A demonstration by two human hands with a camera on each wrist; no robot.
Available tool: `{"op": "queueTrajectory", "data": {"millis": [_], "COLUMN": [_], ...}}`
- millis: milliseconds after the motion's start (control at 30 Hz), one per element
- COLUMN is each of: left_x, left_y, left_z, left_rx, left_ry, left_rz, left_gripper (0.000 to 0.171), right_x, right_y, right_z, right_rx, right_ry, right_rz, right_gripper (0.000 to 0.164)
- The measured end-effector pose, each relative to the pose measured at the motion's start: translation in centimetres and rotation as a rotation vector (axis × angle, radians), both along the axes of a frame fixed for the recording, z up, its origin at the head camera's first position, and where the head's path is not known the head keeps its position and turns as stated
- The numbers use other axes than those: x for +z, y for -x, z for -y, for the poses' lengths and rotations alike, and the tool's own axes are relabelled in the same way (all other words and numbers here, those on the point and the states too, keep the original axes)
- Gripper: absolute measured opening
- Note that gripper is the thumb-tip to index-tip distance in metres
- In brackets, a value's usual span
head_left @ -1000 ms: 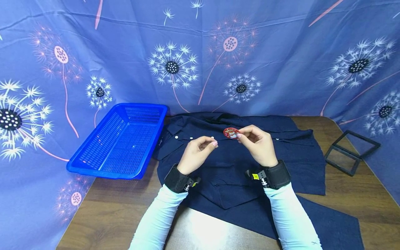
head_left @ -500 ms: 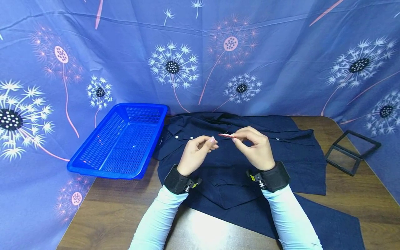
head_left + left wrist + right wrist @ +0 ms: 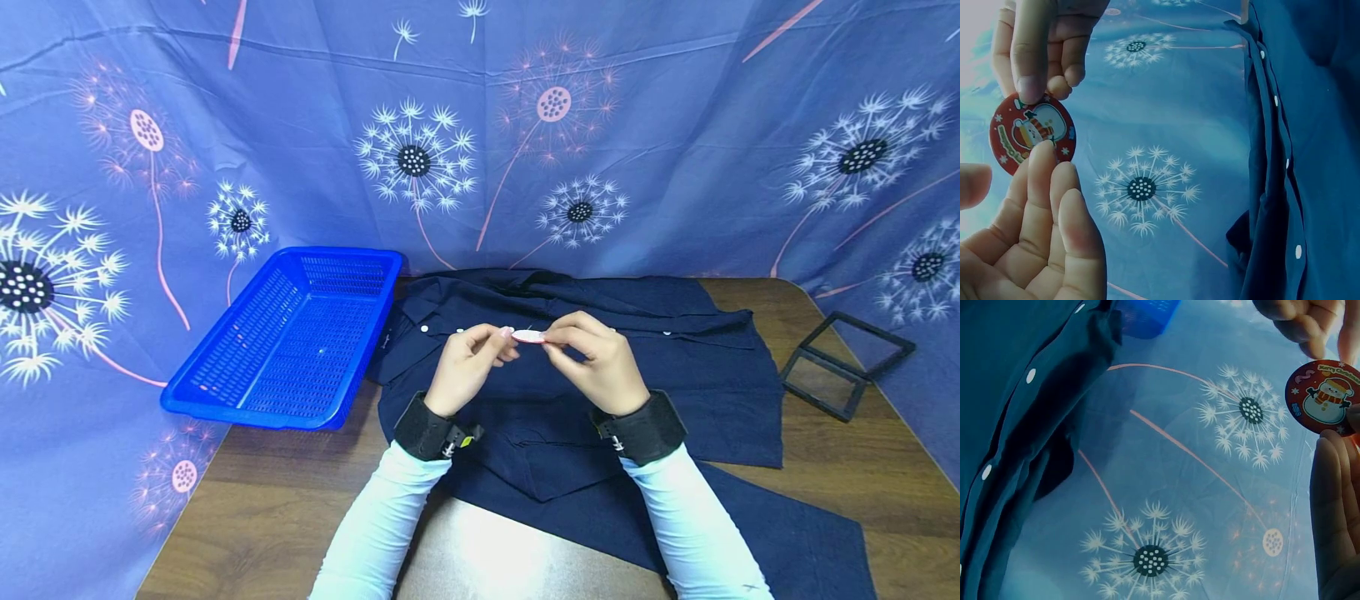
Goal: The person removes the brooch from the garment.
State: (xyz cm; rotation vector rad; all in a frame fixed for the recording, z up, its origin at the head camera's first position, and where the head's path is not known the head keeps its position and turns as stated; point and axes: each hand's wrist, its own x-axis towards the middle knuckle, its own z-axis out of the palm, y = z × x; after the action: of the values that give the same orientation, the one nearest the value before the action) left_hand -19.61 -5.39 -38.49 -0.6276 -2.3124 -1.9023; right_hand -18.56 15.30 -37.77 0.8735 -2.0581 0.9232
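Observation:
A round red badge (image 3: 529, 337) with a snowman on its front (image 3: 1047, 123) is up between both hands over a dark navy shirt (image 3: 540, 450). In the head view its pale back shows, with a thin pin sticking up. My right hand (image 3: 596, 362) pinches the badge between thumb and fingers, on the right side. At the opposite rim is my left hand (image 3: 461, 375); the left wrist view shows one fingertip overlapping the badge while the thumb (image 3: 974, 185) stays apart. The shirt lies spread out, with white buttons (image 3: 424, 329) along its front.
On the left stands a blue perforated plastic basket (image 3: 367, 333) beside the shirt's collar end. Two joined black square frames (image 3: 847, 365) sit at the right edge of the wooden table (image 3: 247, 508). A blue dandelion-print cloth (image 3: 480, 183) hangs behind.
My right hand has turned the badge from face up through edge-on to its back, and carried it left to the left fingertips. My left hand has barely moved.

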Motion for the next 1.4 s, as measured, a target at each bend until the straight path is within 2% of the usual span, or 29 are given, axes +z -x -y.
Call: {"op": "queueTrajectory", "data": {"millis": [233,600,867,1400], "left_x": [-0.1,-0.4,-0.3,-0.1], "left_y": [0.0,0.5,0.5,0.3], "left_z": [0.0,0.4,0.3,0.3], "left_rx": [0.028,0.047,0.041,0.014], "left_ry": [0.018,0.015,-0.097,-0.187], "left_rz": [0.013,0.078,0.122,0.171], "left_gripper": [0.030,0.028,0.028,0.025], "right_x": [-0.1,-0.5,-0.7,-0.7], "right_y": [-0.2,-0.2,0.0,-0.1], "right_z": [0.4,0.8,1.0,1.2], "right_rx": [-0.021,0.006,0.016,0.012], "right_ry": [-0.062,-0.097,-0.086,-0.069], "right_rz": [-0.029,-0.047,-0.033,-0.023], "right_gripper": [0.021,0.021,0.021,0.024]}}
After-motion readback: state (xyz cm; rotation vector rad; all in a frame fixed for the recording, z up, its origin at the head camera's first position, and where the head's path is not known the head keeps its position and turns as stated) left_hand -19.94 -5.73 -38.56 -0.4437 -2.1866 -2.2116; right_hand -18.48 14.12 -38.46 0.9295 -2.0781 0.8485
